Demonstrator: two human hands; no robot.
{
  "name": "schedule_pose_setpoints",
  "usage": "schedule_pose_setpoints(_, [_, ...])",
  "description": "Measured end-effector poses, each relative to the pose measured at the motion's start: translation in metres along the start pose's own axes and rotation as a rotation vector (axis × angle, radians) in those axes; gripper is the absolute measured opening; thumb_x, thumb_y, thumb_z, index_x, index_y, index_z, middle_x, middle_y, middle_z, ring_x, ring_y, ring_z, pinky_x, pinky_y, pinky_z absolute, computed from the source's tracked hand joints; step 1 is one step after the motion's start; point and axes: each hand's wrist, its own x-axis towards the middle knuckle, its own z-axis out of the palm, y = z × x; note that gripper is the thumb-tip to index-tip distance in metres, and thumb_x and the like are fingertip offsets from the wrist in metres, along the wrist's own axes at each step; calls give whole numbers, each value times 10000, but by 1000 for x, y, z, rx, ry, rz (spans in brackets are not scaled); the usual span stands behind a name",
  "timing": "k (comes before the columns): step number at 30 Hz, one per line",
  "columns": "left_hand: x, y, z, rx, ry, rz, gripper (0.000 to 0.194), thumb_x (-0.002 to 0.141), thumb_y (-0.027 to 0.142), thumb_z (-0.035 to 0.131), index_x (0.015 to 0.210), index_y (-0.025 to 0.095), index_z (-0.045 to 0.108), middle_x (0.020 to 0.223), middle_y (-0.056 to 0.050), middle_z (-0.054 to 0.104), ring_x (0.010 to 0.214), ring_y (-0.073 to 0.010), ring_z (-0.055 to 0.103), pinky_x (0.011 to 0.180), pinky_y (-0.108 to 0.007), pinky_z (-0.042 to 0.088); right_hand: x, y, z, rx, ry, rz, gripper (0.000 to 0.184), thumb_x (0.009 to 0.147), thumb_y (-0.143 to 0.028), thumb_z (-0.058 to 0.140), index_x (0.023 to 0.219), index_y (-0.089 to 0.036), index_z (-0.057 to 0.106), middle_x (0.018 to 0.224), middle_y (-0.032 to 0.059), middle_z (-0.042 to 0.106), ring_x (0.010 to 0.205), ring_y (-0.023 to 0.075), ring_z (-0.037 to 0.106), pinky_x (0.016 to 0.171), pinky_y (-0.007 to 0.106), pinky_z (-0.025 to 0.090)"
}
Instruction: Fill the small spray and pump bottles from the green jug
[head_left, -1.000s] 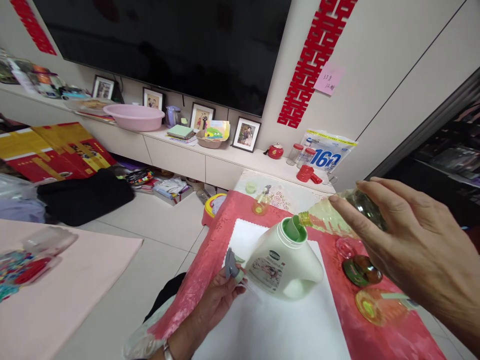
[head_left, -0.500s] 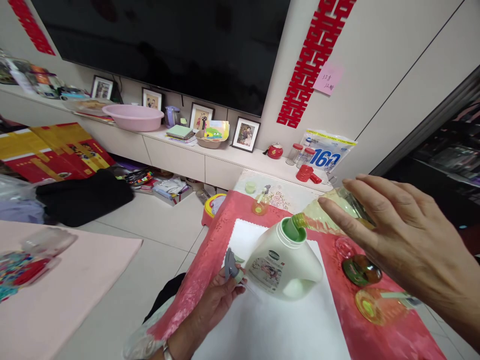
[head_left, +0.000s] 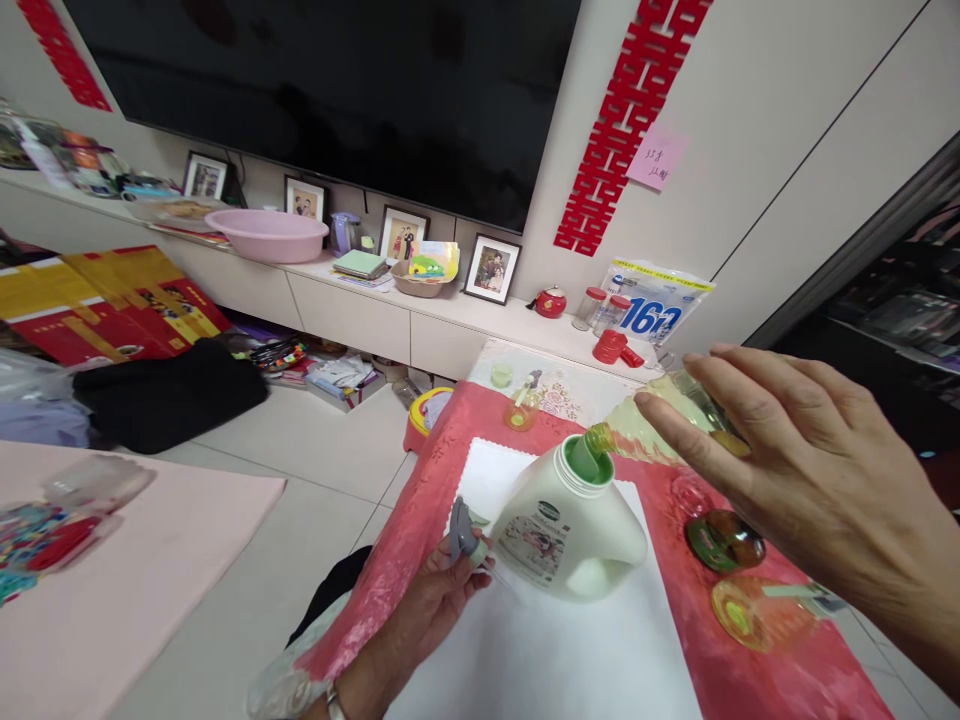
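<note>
My right hand (head_left: 795, 440) grips a clear, yellowish ribbed bottle (head_left: 652, 425), tipped nearly on its side. Its neck rests in the open mouth of a pale green detergent jug (head_left: 555, 545), which stands on a white mat (head_left: 517, 660). Whether liquid is flowing between them I cannot tell. Beside the jug's left side, my left hand (head_left: 431, 605) pinches a grey pump head (head_left: 463, 530) with a thin clear tube hanging from its collar. Right of the mat lie a dark green and amber glass bottle (head_left: 724, 540) and an orange pump bottle (head_left: 757, 610).
A red cloth (head_left: 420, 520) covers the table. A small orange pump bottle (head_left: 521, 408) and a pale green cap (head_left: 501, 375) stand at its far end. A pink-covered table (head_left: 187, 540) is at left; a low cabinet (head_left: 442, 325) runs along the wall.
Almost nothing differs. Both hands, the tilted bottle and the jug keep practically the same positions.
</note>
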Motion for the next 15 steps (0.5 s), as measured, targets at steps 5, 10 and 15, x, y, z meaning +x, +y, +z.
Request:
schedule_pose_setpoints(5, [0, -1, -1, -14, 3, -11, 446, 628, 328, 977, 1014, 229, 778, 972, -25, 731, 868, -160, 678, 783, -290, 533, 0, 0, 0, -32, -17, 8, 337, 1032, -22, 330, 1323, -146, 445, 1333, 244, 519, 1205, 425, 554, 819, 553, 527])
schedule_pose_setpoints(10, [-1, 1, 1, -10, 4, -4, 425, 643, 325, 970, 1010, 232, 777, 967, -26, 731, 875, -162, 677, 783, -291, 537, -4, -4, 5, -6, -28, 23, 340, 1021, -41, 348, 1327, -162, 434, 1357, 245, 502, 1237, 424, 528, 823, 553, 532])
schedule_pose_setpoints(15, [1, 0, -1, -8, -12, 4, 419, 653, 317, 965, 1012, 223, 772, 985, -31, 732, 863, -159, 684, 781, -287, 544, -25, -16, 20, 23, -120, 194, 471, 947, -93, 391, 1409, -184, 414, 1326, 225, 504, 1161, 427, 549, 778, 529, 551])
